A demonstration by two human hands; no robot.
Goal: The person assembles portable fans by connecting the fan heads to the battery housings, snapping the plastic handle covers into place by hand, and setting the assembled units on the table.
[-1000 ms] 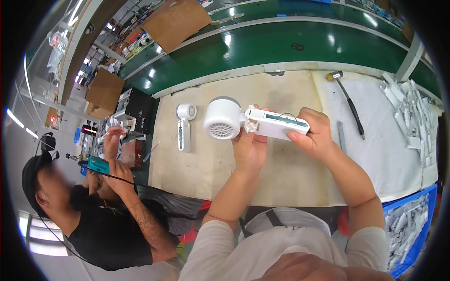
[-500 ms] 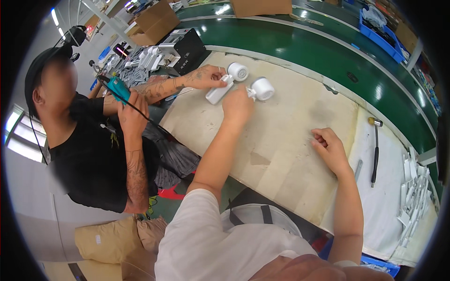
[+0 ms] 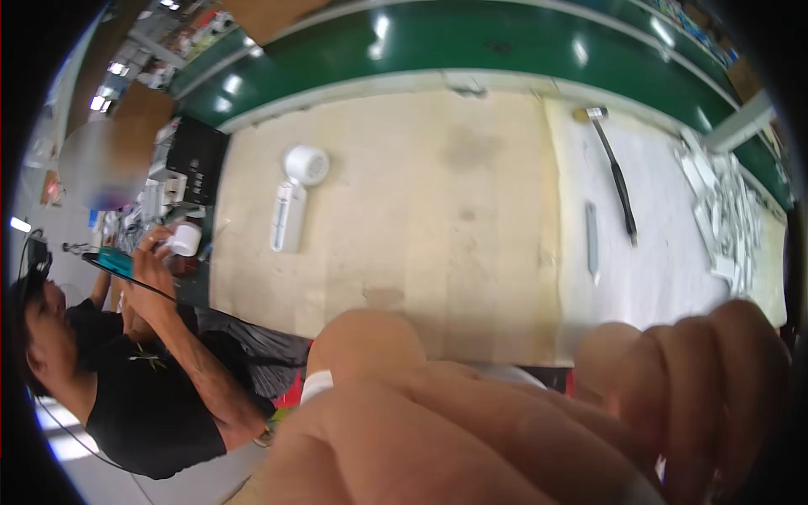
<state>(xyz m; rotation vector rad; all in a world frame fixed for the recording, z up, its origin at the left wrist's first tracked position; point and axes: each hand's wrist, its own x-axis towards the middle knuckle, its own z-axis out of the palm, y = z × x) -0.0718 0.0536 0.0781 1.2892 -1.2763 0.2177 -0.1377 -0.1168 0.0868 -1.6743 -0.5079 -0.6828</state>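
My left hand (image 3: pixel 488 429) is raised very close to the view, with the back of the hand and its knuckles large at the lower middle. Its fingertips point right and are hidden. My right hand (image 3: pixel 690 379) is just as close at the lower right, fingers curled inward; whatever they hold, if anything, is hidden. Beyond the hands, on the table's left part, lies a white handheld device (image 3: pixel 289 215) with a round grilled head and a slim handle. Neither hand touches it.
At left, a co-worker holds a teal power tool (image 3: pixel 115 261) and another white round-headed piece (image 3: pixel 184 239). A black-handled hammer (image 3: pixel 619 181), a flat grey strip (image 3: pixel 592 240) and a pile of white parts (image 3: pixel 725 210) lie on the right. Behind the table (image 3: pixel 438 168) runs a green conveyor (image 3: pixel 454 42).
My left hand has left the white devices and both hands have risen close to the view. One device now lies on the table. The view has turned right and the co-worker's hands have drawn back.
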